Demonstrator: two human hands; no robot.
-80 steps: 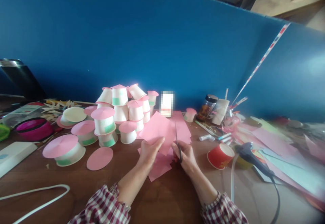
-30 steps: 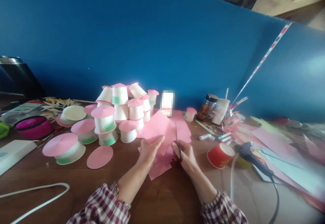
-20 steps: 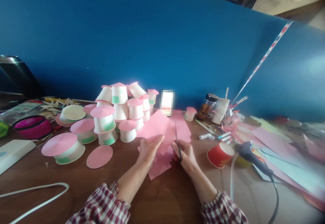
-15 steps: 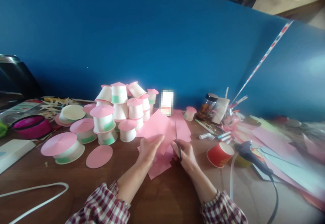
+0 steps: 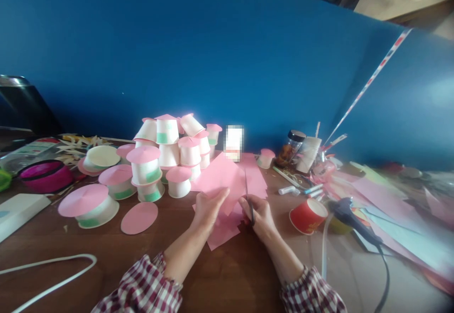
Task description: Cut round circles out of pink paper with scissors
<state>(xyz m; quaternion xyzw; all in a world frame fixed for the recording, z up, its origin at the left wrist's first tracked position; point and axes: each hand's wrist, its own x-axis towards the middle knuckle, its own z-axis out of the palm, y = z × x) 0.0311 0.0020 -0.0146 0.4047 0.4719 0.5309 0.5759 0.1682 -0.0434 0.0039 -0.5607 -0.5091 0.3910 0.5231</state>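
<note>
While the left hand (image 5: 207, 211) pinches the pink sheet (image 5: 220, 176) near its lower edge, thumb on top and the other fingers mostly hidden, the right hand (image 5: 260, 216) grasps the scissors (image 5: 251, 210), its fingers curled about the dark handle. Sheet and scissors are at the centre of the frame; the blades point up the frame along the sheet's right side. Contact between blades and sheet: cannot tell. More pink paper (image 5: 255, 176) lies behind and to the right of the sheet, and another pink piece (image 5: 223, 235) lies below it, between the forearms.

Centre left: white paper cups (image 5: 169, 156) with pink conical tops, several stacked, some tilted. A flat pink disc (image 5: 139, 218) lies on the brown table (image 5: 230, 280), just below them. Left edge: magenta container (image 5: 48, 176), white box (image 5: 21, 209); lower left, a bent white cable (image 5: 53, 282).

Right of the right hand: red cup (image 5: 307, 216), tilted; beside it, a dark glue gun (image 5: 354, 219) with its cord running to the lower right. Above the red cup: markers (image 5: 314, 190), dark-lidded jar (image 5: 289, 150), nested white cups (image 5: 308, 154). Loose coloured papers (image 5: 393, 225) spread at the right edge, partly blurred. Blue wall (image 5: 213, 57) fills most of the upper frame.
</note>
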